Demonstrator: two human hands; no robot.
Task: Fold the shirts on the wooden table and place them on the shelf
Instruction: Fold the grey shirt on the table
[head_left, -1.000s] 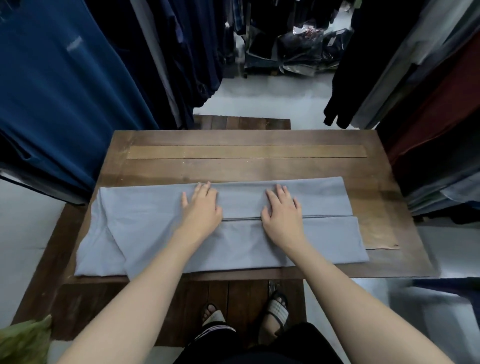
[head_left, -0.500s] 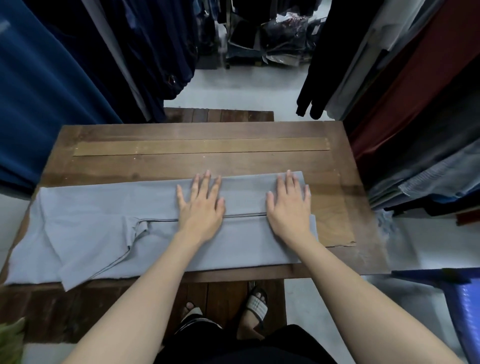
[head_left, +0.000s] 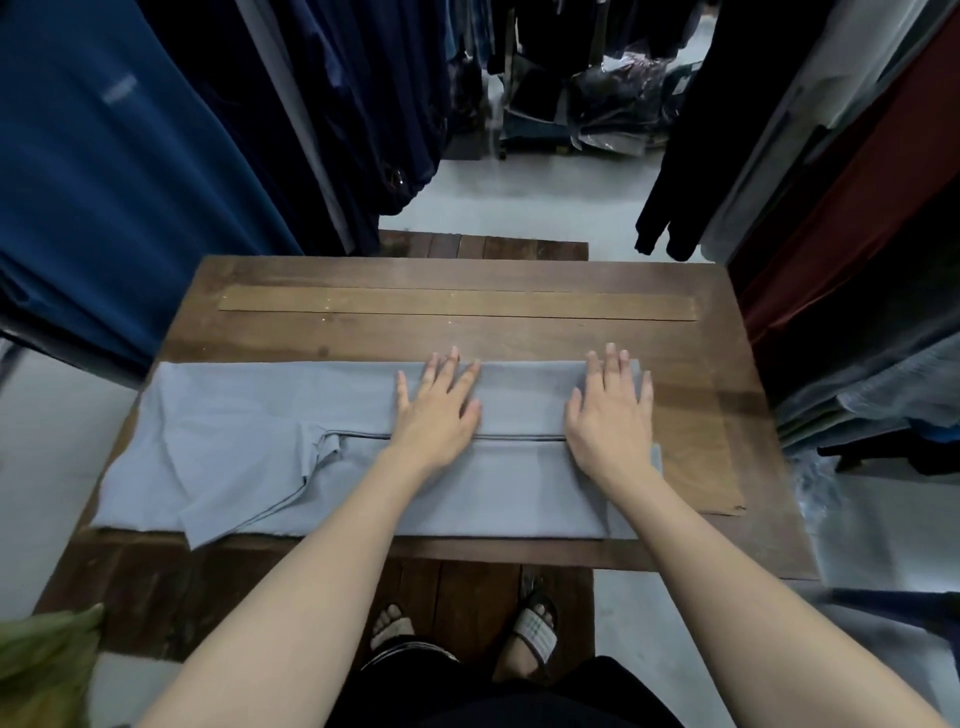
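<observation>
The left grip (head_left: 439, 410) and right grip (head_left: 610, 415) are lying flat, grasping nothing, pressing the grey shirt (head_left: 234, 441) that is spanning the tabletop (head_left: 467, 332) from 9 to 3 o'clock. The rumpled sleeve (head_left: 319, 441) at 9 o'clock is likely risking a crooked fold.

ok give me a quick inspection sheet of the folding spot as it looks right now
surface: dark wooden table, with a lighter wooden strip across its far side.
job's things: one grey-blue shirt folded into a long band, flat on the near half; its left end is rumpled.
clutter: green cloth at the near left edge of view; thin brown sheet under the shirt's right end.
grippers: left hand and right hand both flat, fingers straight, pressing the shirt.
cables: nothing seen.
surroundings: dark blue hanging garments left; black, grey and red hanging garments right; stacked folded clothes right.
</observation>
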